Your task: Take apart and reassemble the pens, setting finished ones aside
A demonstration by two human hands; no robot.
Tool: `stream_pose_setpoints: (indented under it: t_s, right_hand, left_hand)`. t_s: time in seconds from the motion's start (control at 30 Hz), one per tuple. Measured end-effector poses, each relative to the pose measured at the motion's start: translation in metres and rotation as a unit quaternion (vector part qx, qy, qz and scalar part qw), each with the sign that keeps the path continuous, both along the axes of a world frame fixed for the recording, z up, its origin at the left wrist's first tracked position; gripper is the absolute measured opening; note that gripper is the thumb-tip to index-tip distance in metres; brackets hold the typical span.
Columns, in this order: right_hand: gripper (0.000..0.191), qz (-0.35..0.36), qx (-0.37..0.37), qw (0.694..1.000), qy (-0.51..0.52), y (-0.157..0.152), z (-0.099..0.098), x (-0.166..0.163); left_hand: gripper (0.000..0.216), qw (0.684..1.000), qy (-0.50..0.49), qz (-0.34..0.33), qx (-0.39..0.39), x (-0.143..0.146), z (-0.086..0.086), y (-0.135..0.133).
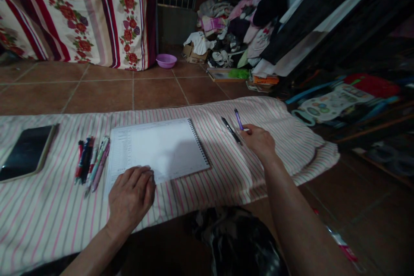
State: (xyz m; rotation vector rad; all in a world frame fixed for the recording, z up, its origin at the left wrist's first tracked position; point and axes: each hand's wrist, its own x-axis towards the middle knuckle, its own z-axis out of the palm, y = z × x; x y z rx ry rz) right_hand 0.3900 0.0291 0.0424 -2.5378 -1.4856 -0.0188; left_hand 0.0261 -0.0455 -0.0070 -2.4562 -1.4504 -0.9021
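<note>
My right hand [258, 140] pinches the near end of a purple pen [238, 119] over the striped cloth. Just left of it lies a black pen [230, 130], apart from my fingers. My left hand [132, 189] rests on the lower left edge of a spiral-bound notebook [168, 144], its fingers loosely bent and lying on the page. The notebook lies open at a mostly blank white page, with a printed column along its left side. Left of the notebook, a bunch of several pens [91, 161] lies side by side.
A striped cloth [181, 198] covers the low surface. A dark-screened phone [27, 151] lies at its left end. On the tiled floor beyond stand a purple basin [166, 61] and a heap of clothes [239, 21]. A floral curtain [80, 13] hangs at back left.
</note>
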Motion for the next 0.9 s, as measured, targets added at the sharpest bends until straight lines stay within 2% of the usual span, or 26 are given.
stream_pose_setpoints:
  t_s: [0.4, 0.9]
  right_hand:
    - [0.035, -0.021, -0.063, 0.998, -0.006, 0.02, -0.019, 0.012]
    - [0.033, 0.016, -0.084, 0.996, -0.003, 0.027, -0.021, 0.019]
  left_hand:
    - [0.013, 1.0, 0.004, -0.002, -0.009, -0.001, -0.002, -0.001]
    - [0.013, 1.0, 0.005, -0.001, -0.004, 0.0, 0.0, -0.001]
